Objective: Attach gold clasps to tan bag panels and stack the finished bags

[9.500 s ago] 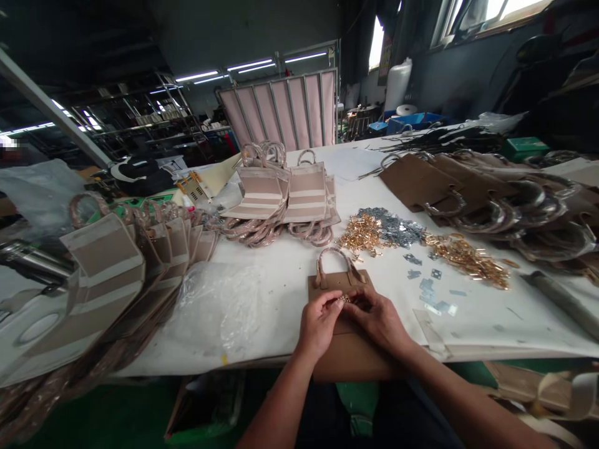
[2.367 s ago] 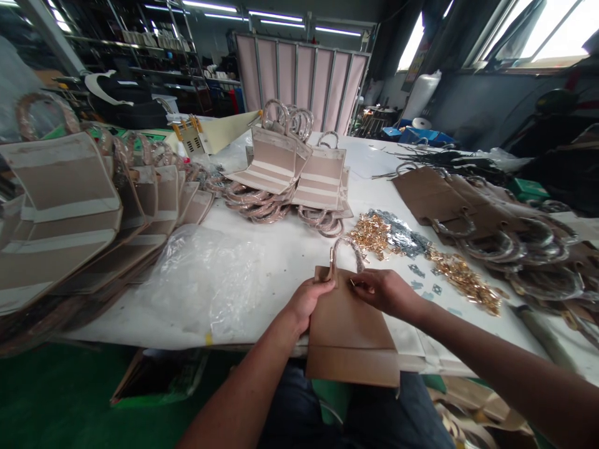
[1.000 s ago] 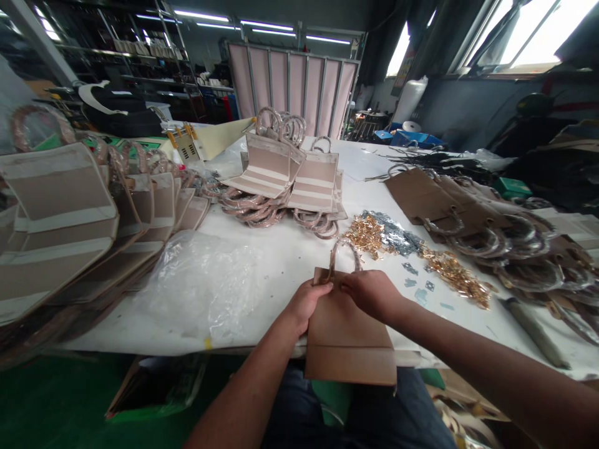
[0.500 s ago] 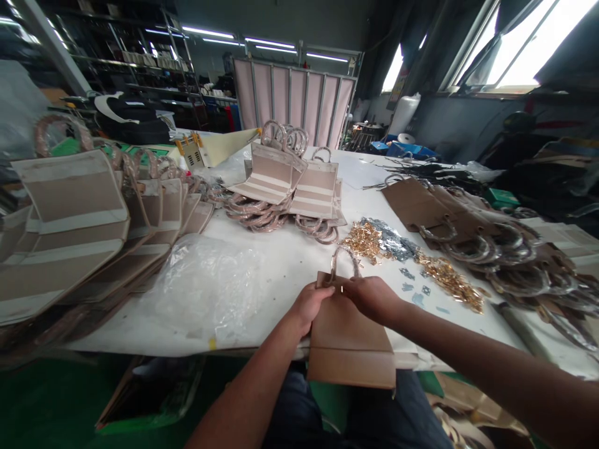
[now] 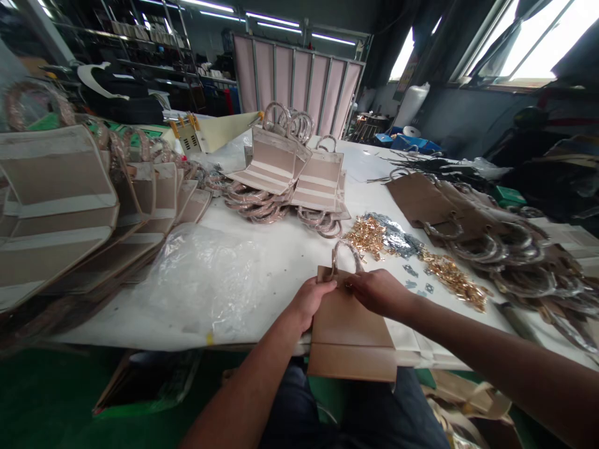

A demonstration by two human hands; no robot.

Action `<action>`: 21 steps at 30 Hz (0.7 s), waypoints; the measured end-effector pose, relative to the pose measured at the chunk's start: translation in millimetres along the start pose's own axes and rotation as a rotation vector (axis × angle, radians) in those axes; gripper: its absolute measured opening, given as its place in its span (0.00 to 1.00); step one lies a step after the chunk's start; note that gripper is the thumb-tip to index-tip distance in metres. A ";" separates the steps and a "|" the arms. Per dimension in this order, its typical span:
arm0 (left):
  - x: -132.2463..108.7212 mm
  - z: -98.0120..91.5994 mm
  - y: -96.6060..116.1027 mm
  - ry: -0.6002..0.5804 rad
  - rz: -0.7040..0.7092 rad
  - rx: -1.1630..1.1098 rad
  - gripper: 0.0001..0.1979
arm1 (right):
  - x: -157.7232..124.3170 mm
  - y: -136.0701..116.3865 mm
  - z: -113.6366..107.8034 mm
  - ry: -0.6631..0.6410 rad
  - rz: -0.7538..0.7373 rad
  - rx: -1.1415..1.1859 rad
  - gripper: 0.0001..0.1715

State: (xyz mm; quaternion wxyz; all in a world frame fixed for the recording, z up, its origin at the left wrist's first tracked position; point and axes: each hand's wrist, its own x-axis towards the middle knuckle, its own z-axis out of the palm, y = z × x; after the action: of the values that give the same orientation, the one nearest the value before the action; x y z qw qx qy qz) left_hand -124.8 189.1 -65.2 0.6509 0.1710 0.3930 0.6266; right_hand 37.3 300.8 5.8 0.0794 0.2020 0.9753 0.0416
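Observation:
A brown bag panel (image 5: pixel 353 318) with a plastic-wrapped handle (image 5: pixel 346 248) lies at the table's front edge, its lower flap hanging past the edge. My left hand (image 5: pixel 312 300) grips the panel's upper left side, with the thumb on top and the other fingers hidden beneath. At the upper right, below the handle, my right hand (image 5: pixel 377 290) is closed in a pinch against the panel. A small gold metal piece (image 5: pixel 349 285) glints at its fingertips. Beyond the hand lie loose gold metal pieces (image 5: pixel 367 236) and grey metal plates (image 5: pixel 397 240).
Stacked beige bag panels (image 5: pixel 56 206) stand at the left, and another pile (image 5: pixel 276 159) sits at the back centre. Brown panels with wrapped handles (image 5: pixel 435 206) are heaped on the right. A clear plastic bag (image 5: pixel 201 280) and another gold heap (image 5: pixel 453 280) lie on the white table (image 5: pixel 276 249).
The view has shifted slightly. My right fingertips have moved onto the gold piece that stood out on the panel beside them. My left hand keeps its grip.

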 end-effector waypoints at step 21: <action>-4.1 -3.2 -1.3 0.021 0.046 -0.006 0.21 | -12.6 -1.9 29.6 0.420 0.012 0.216 0.13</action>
State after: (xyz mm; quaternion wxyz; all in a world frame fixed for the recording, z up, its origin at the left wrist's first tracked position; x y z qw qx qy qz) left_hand -125.9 184.2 -66.9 0.6327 0.1715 0.3941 0.6442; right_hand 53.0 295.4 -21.8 -0.1474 0.2019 0.9680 -0.0213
